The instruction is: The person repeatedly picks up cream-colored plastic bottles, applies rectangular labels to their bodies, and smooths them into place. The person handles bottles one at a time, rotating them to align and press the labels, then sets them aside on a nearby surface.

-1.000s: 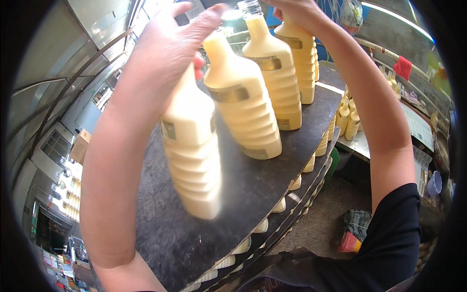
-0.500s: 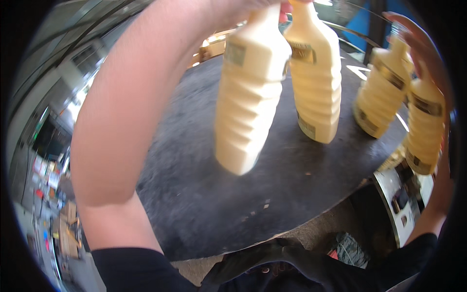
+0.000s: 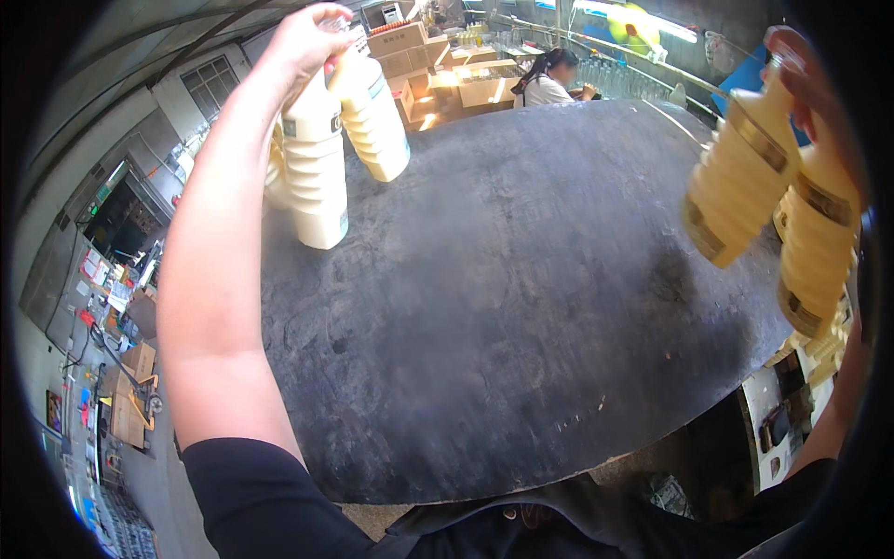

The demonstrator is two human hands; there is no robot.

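At the far left of the black table (image 3: 503, 307), my left hand (image 3: 312, 45) is closed around bottle necks. Below it hang a pale cream ribbed plastic bottle (image 3: 318, 177) and a second such bottle (image 3: 374, 116); part of another shows behind them. Whether their bases touch the tabletop I cannot tell. Over at the right rim, my right hand (image 3: 808, 79) grips the necks of a tilted yellowish bottle (image 3: 743, 172) and another yellowish bottle (image 3: 816, 238). A further bottle is partly hidden behind these, and my right fingers are partly blurred.
Beyond the table's far edge a person (image 3: 549, 79) sits near cardboard boxes (image 3: 484, 91) and rows of clear bottles (image 3: 610, 76). More yellowish bottles (image 3: 827, 345) stand low at the right, beside a white perforated surface (image 3: 765, 419). Boxes (image 3: 130, 401) lie at the left.
My left hand has swung left with its bottles, from mid-table to the left side. The right hand's bottles stay near the right rim. The view has shifted, showing more of the background.
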